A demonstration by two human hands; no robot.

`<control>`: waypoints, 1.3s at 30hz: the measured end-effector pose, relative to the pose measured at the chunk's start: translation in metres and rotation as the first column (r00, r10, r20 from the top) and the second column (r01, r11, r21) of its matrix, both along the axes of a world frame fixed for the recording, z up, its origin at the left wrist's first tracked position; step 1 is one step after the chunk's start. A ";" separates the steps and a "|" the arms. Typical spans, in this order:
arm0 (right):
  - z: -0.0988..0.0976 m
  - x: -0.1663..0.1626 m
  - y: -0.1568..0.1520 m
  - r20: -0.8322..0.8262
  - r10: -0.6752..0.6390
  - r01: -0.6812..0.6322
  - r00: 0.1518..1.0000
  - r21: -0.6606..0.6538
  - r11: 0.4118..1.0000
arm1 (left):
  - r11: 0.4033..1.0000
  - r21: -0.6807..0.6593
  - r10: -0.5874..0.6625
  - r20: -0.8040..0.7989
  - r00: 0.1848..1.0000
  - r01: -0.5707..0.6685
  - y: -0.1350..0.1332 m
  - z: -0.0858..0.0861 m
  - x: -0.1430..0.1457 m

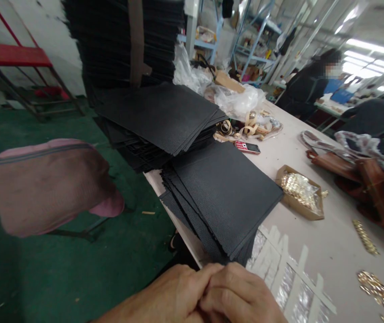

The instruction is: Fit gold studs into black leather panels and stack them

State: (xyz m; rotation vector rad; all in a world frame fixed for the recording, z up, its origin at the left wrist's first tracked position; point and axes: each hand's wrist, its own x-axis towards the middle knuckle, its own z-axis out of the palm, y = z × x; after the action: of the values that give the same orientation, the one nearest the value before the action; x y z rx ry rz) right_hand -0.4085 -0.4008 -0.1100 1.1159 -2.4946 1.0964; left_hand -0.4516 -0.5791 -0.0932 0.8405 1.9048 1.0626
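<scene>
At the bottom of the head view my left hand (187, 287) and my right hand (241, 291) are pressed together, fingers curled in. Whatever lies between them, if anything, is hidden. Just beyond my knuckles, a stack of black leather-like sheets (225, 193) lies at the table's near corner, its edges uneven. Behind it sits a second stack of black sheets (165, 114). A much taller black pile (104, 45) rises at the back, with a brown strip (136, 40) hanging down its front. To the right of my hands are pale strips (276, 255) on clear plastic.
On the table (329, 251) are a cardboard box (308, 212) of gold-coloured chain, loose gold chains (380, 289), a red-and-black phone (246, 147), crumpled plastic (242, 101) and brown leather bags (373, 175). A cloth-covered chair (47, 188) stands left. Two people sit farther back.
</scene>
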 end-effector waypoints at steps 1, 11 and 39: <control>0.000 -0.002 -0.001 0.001 -0.002 0.002 1.000 -0.006 1.000 | 1.000 0.002 0.011 0.025 1.000 -0.011 -0.002 0.000 -0.001; -0.001 -0.022 -0.016 -0.033 -0.034 0.033 0.999 -0.038 0.999 | 0.994 0.028 0.101 0.071 0.992 -0.103 -0.007 -0.005 -0.009; 0.025 -0.021 -0.016 0.337 -0.022 0.001 0.941 0.060 0.998 | 0.979 0.026 0.201 -0.185 0.962 -0.200 -0.025 -0.019 -0.003</control>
State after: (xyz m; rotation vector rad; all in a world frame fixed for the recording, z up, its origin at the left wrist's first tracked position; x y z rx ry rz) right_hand -0.4297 -0.4164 -0.0855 0.9973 -2.8045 1.3170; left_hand -0.4548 -0.6038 -0.1127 0.7866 2.1830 1.1444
